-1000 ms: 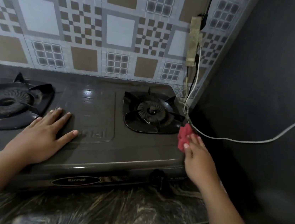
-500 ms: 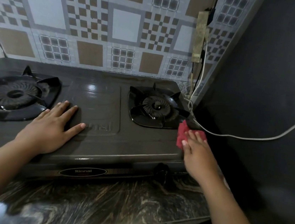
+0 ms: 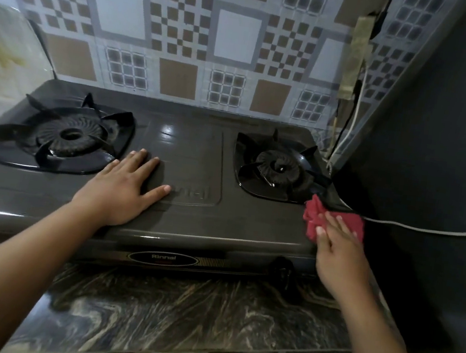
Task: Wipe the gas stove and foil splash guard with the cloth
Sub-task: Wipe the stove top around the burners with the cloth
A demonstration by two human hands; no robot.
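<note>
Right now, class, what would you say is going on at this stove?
A person is wiping a two-burner gas stove. The right hand presses a red cloth onto the stove's front right corner, just in front of the right burner. The left hand rests flat, fingers spread, on the middle panel beside the left burner. The patterned splash guard behind the stove is not being touched. A white cable runs along the dark wall close to the cloth.

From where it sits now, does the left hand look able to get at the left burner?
Probably yes. The left hand lies flat on the stove top just right of the left burner, with only bare stove surface between them. The right hand and cloth are far off at the right edge.
</note>
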